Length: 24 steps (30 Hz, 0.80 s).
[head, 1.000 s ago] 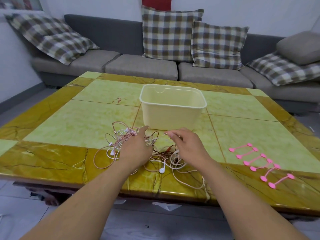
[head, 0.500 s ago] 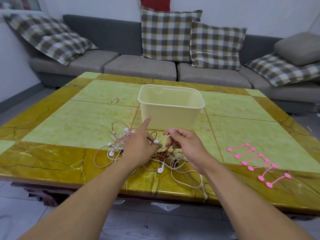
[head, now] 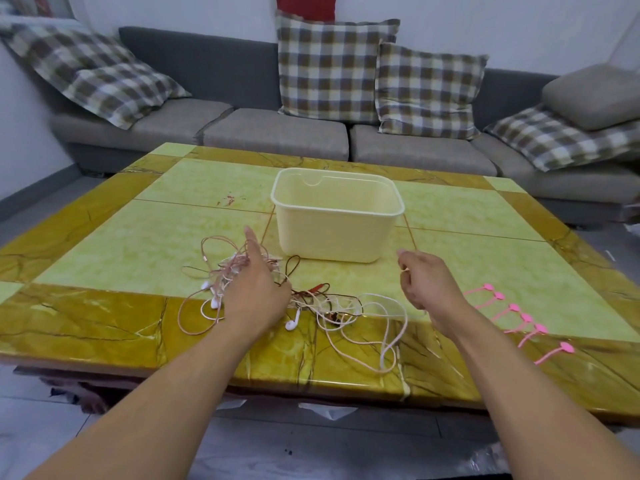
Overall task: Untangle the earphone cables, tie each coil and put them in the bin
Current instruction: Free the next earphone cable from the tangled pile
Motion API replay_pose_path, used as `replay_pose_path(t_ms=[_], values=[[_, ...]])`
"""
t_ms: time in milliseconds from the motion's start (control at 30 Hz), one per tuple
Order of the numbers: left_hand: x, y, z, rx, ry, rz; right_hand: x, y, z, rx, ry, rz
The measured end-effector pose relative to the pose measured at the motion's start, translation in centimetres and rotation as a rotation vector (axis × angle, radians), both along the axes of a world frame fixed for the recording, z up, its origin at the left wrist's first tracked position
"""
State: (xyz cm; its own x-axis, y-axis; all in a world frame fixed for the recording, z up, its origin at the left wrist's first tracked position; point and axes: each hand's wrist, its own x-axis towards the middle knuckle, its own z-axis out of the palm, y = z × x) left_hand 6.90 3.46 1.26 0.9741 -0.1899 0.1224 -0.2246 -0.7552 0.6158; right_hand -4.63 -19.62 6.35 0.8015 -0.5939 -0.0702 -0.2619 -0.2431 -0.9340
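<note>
A grey sofa (head: 277, 133) with checked cushions (head: 334, 69) backs the yellow tiled surface (head: 104, 244). The cream bin (head: 336, 233) stands mid-surface. The left hand (head: 254, 289) rests on the tangled earphone cables (head: 311, 303), forefinger straight, grip hidden. The right hand (head: 427, 284) pinches a thin cable, fingers curled. Pink ties (head: 519, 317) lie just beside it.

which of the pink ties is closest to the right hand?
The farthest-back pink cable tie, at the top of the row, lies just right of the right hand. The other ties step away toward the table's near right edge.
</note>
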Motion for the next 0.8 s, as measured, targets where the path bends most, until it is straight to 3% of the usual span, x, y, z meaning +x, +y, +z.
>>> replay_pose_path(t_ms=[133, 367, 500, 633, 733, 800], values=[[0.5, 0.6, -0.2, 0.077, 0.003, 0.032, -0.8, -1.0, -0.7, -0.278, 0.115, -0.046], [-0.1, 1.0, 1.7, 0.108, -0.177, 0.148, -0.6, -0.7, -2.3, -0.415, 0.337, 0.147], [0.1, 1.3, 3.0, 0.026, -0.247, 0.207, -0.3, 0.4, -2.1, -0.576, 0.145, 0.132], [0.1, 0.9, 2.8, -0.073, -0.692, -0.008, -0.1, 3.7, -0.8, -0.492, -0.002, 0.301], [-1.2, -0.8, 2.4, -0.096, -0.873, -0.186, 0.1, 4.7, -1.9, -0.581, 0.185, 0.448], [-1.6, -1.5, 2.3, -0.131, -0.834, -0.232, 0.4, 4.6, -2.8, -0.665, 0.322, 0.470]])
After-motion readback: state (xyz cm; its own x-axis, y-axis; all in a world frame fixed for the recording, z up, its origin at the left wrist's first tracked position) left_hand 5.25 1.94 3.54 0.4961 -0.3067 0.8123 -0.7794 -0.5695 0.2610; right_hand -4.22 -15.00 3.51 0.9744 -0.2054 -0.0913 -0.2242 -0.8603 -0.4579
